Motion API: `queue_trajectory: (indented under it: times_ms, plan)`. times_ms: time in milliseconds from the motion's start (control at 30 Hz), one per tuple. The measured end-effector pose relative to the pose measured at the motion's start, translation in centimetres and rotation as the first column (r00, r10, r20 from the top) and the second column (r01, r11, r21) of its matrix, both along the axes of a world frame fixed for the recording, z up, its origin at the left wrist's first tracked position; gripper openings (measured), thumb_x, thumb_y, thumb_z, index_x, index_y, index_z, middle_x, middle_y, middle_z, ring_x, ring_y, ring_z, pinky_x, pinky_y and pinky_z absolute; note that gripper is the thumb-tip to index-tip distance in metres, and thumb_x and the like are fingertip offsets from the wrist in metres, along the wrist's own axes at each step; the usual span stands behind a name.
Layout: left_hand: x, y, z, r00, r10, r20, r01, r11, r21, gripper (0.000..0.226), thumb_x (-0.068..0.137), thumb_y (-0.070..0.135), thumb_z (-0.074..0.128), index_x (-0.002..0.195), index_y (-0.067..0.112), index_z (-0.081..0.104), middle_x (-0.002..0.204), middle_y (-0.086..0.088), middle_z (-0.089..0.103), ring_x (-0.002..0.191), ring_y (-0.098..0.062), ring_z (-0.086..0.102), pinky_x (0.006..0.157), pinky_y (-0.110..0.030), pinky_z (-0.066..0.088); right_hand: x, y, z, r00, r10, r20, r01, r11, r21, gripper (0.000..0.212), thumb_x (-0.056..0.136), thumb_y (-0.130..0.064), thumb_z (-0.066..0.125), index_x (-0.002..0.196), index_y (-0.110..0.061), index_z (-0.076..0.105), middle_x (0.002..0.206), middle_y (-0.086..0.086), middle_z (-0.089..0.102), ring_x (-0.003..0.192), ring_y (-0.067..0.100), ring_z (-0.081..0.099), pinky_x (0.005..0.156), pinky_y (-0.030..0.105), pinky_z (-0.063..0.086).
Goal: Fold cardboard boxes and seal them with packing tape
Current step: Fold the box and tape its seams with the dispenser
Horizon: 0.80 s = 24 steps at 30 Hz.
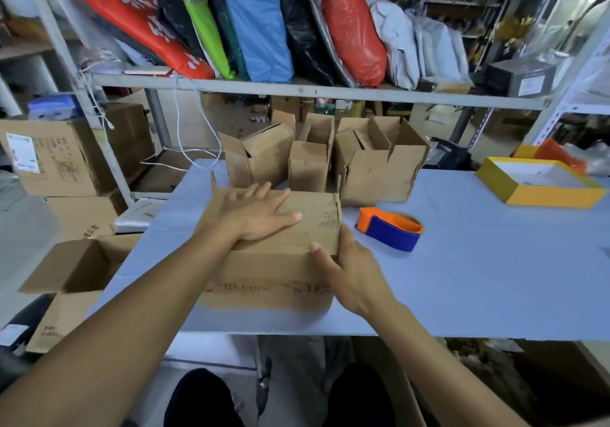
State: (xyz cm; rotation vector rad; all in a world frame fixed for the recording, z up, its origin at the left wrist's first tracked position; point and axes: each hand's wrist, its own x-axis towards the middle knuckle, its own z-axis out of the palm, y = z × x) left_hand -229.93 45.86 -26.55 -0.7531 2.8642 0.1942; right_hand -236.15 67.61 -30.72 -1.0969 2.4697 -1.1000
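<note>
A brown cardboard box lies on the light blue table in front of me, its top flaps folded down. My left hand presses flat on the top flaps with straight fingers. At the box's right end my right hand grips the corner, thumb on the top flap, fingers round the side. An orange and blue tape dispenser lies on the table just right of the box, untouched.
Three open cardboard boxes stand behind the box in hand. A yellow tray-like box sits at the far right. An open carton and stacked cartons stand left of the table. A shelf with bags hangs overhead.
</note>
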Motion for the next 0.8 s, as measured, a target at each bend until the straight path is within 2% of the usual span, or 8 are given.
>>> queue_trajectory:
  times_ms: [100, 200, 333, 400, 500, 600, 700, 800]
  plan:
    - [-3.1, 1.9, -0.2, 1.0, -0.003, -0.018, 0.003, 1.0, -0.024, 0.085, 0.087, 0.082, 0.023, 0.158, 0.038, 0.008, 0.166, 0.001, 0.012, 0.152, -0.023, 0.01, 0.118, -0.054, 0.009, -2.1, 0.3, 0.3, 0.998, 0.018, 0.062, -0.014, 0.998, -0.068, 0.051, 0.095, -0.061, 0.043, 0.128, -0.022, 0.044, 0.118, 0.004, 0.062, 0.106, 0.024, 0.059, 0.09, 0.047, 0.049]
    - [-4.1, 2.4, -0.7, 0.999, -0.021, -0.04, 0.018, 0.996, -0.086, 0.088, 0.086, 0.083, 0.022, 0.158, 0.034, 0.013, 0.163, -0.003, 0.021, 0.148, -0.027, 0.021, 0.117, -0.054, 0.015, -5.5, 0.8, -0.3, 0.996, 0.045, 0.074, -0.038, 0.994, -0.099, 0.048, 0.098, -0.053, 0.046, 0.137, -0.025, 0.046, 0.128, 0.0, 0.058, 0.114, 0.02, 0.056, 0.098, 0.042, 0.046]
    - [-3.7, 1.7, -0.9, 0.998, -0.026, -0.064, 0.021, 0.997, -0.08, 0.099, 0.074, 0.089, 0.013, 0.157, 0.035, 0.017, 0.16, -0.003, 0.027, 0.145, -0.028, 0.027, 0.116, -0.054, 0.019, -11.0, 1.9, -3.0, 0.975, -0.133, -0.175, 0.13, 0.991, -0.031, 0.035, 0.097, -0.047, 0.051, 0.116, -0.018, 0.056, 0.115, 0.004, 0.058, 0.109, 0.022, 0.049, 0.091, 0.039, 0.043]
    - [-3.9, 1.8, -1.0, 0.998, -0.024, -0.066, 0.019, 0.997, -0.072, 0.105, 0.067, 0.09, 0.009, 0.156, 0.035, 0.019, 0.159, -0.003, 0.029, 0.144, -0.028, 0.028, 0.115, -0.054, 0.02, -13.7, 2.1, -3.9, 0.925, -0.21, -0.318, 0.244, 0.967, 0.071, 0.037, 0.096, -0.037, 0.056, 0.121, -0.01, 0.056, 0.121, 0.011, 0.057, 0.114, 0.029, 0.046, 0.094, 0.042, 0.042]
    - [-4.0, 1.9, -1.1, 0.996, -0.013, -0.087, 0.008, 0.998, -0.059, 0.112, 0.059, 0.093, 0.005, 0.155, 0.037, 0.02, 0.158, -0.002, 0.03, 0.143, -0.027, 0.029, 0.115, -0.053, 0.02, -16.4, 1.8, -4.6, 0.888, -0.173, -0.427, 0.308, 0.911, 0.272, 0.04, 0.094, -0.023, 0.056, 0.132, -0.011, 0.05, 0.123, 0.018, 0.055, 0.114, 0.036, 0.049, 0.094, 0.043, 0.043]
    - [-3.8, 1.7, -1.2, 0.994, 0.001, -0.107, -0.004, 0.999, -0.034, 0.113, 0.058, 0.093, 0.005, 0.156, 0.038, 0.021, 0.158, -0.001, 0.03, 0.143, -0.026, 0.028, 0.116, -0.053, 0.019, -17.1, 1.4, -5.0, 0.896, -0.029, -0.443, 0.228, 0.886, 0.403, 0.077, 0.086, 0.002, 0.053, 0.152, -0.026, 0.027, 0.115, 0.017, 0.055, 0.1, 0.038, 0.057, 0.076, 0.043, 0.049]
    - [-3.8, 1.9, -1.0, 0.992, 0.013, -0.124, -0.014, 1.0, -0.006, 0.107, 0.064, 0.093, 0.015, 0.155, 0.037, 0.025, 0.155, 0.0, 0.034, 0.142, -0.026, 0.031, 0.116, -0.051, 0.02, -17.0, 2.2, -4.5, 0.89, 0.006, -0.457, 0.19, 0.904, 0.382, 0.091, 0.082, 0.008, 0.048, 0.156, -0.033, 0.015, 0.108, 0.013, 0.056, 0.095, 0.035, 0.057, 0.08, 0.045, 0.05]
    - [-3.6, 2.9, -0.3, 0.953, 0.023, -0.302, -0.009, 0.999, 0.049, 0.069, 0.09, 0.07, 0.045, 0.145, 0.028, 0.046, 0.145, -0.001, 0.045, 0.133, -0.024, 0.042, 0.107, -0.042, 0.033, -16.5, 4.2, -4.0, 0.925, -0.055, -0.376, 0.151, 0.961, 0.231, 0.082, 0.089, 0.002, 0.046, 0.154, -0.041, 0.02, 0.105, 0.012, 0.049, 0.089, 0.034, 0.054, 0.082, 0.042, 0.048]
